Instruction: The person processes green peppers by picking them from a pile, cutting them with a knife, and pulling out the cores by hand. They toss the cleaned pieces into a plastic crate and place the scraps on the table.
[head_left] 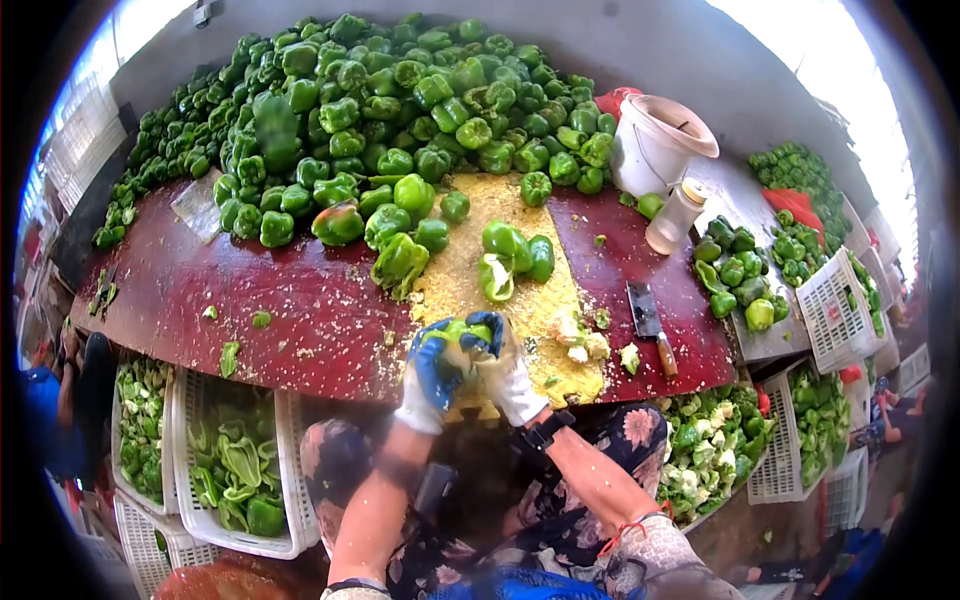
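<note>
Curled fingers of our left hand [432,372] and right hand [512,378] press a green pepper [463,331] between them at the table's [290,330] near edge, in the head view. We seem to be working it open by hand; the next move calls for even thumb pressure while both palms steady the pepper. Pale cores [590,348] lie just beside our right hand, the knife [646,312] beyond them, untouched.

Place: produce sorting or packing workspace
Table: red top [290,335], strewn with seeds
Peppers: huge green heap [370,110] against a plain wall [600,50]
Crates: white plastic [185,470], filled with peppers
Tools: cleaver [645,312], white bucket [645,155]
</note>
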